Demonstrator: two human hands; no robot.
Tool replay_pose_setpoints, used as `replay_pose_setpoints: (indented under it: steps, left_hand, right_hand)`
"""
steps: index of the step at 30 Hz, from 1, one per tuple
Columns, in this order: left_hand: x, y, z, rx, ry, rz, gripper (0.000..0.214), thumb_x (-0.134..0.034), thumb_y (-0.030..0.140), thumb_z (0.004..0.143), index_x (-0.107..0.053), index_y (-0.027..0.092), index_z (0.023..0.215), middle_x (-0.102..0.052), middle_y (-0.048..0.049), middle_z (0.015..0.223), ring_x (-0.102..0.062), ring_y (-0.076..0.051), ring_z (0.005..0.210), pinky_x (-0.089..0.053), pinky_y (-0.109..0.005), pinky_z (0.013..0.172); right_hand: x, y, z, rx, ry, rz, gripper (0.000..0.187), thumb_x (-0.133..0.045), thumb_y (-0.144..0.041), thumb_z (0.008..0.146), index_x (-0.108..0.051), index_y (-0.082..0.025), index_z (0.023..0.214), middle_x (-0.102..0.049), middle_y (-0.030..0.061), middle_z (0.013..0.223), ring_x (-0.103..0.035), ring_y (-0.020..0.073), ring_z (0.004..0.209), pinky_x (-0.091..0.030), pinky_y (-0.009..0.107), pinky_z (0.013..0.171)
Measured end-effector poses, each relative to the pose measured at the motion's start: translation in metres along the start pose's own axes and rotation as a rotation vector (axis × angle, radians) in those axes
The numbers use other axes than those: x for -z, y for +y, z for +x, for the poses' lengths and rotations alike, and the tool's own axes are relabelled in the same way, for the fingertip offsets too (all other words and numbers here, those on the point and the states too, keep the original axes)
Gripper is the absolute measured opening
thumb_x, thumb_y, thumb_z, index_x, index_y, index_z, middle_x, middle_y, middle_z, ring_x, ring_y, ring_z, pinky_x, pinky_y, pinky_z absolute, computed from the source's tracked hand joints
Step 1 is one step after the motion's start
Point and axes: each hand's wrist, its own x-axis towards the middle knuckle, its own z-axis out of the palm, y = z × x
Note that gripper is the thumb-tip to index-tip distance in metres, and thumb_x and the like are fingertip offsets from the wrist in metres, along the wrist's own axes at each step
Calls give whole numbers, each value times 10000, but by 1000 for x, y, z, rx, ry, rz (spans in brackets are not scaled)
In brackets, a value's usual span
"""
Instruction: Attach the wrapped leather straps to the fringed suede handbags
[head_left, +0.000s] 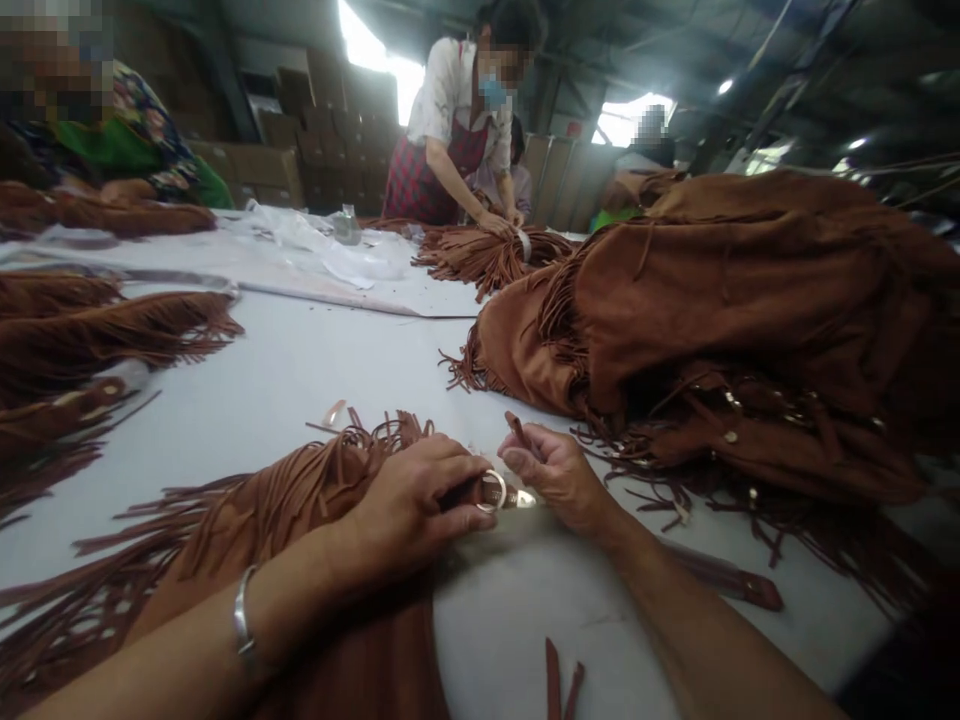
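"Tan suede fringed bag [292, 560] at six o'clock: soft, limp?"

"Floppy, best held by its strap [514, 496]. Left hand [405, 500] clasps beside the metal buckle [491, 491]; right hand [559, 475] pinches a strap tip [514, 428]."

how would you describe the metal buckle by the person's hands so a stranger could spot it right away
On the white table, find the tan fringed suede piece at the near edge, under the person's left hand. Just past those fingers, before the right hand, sits the metal ring buckle, a shiny loop among the brown suede.
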Motion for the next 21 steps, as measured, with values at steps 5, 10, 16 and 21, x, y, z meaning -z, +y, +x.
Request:
replay_pose_setpoints:
  steps: [5,10,16,21]
  left_hand:
    - [-5,0,2,72,71,103,250,-645,289,765,-624,139,963,-579,-52,788,-491,-193,782,-398,-316,694]
    - [-6,-1,5,171,56,138,274,-691,287,708,-592,161,931,-594,-46,829,-515,-200,790,-418,-328,696]
    - [-7,3,6,328,36,129,349,-715,294,658,-502,185,912,-593,-29,853,-550,-204,803,-445,-337,707]
    - [-9,3,5,319,43,99,509,-730,281,636,-417,179,1025,-600,-52,918,-569,-225,854,-468,-367,744]
  right_hand:
    - [4,-4,0,-103,86,156,322,-670,-441,722,-489,-174,716,-341,-94,491,-236,34,386,-176,194,377]
    - [0,-9,-4,-159,41,203,267,-657,-393,751,-519,-167,716,-342,-94,462,-229,28,360,-145,193,357]
    - [-2,-17,-9,-109,-4,148,249,-648,-365,765,-564,-140,696,-401,-68,487,-295,34,411,-198,191,399]
    - [-7,-19,-11,-170,-172,178,294,-660,-373,750,-554,-120,644,-462,-38,544,-364,49,484,-261,192,456]
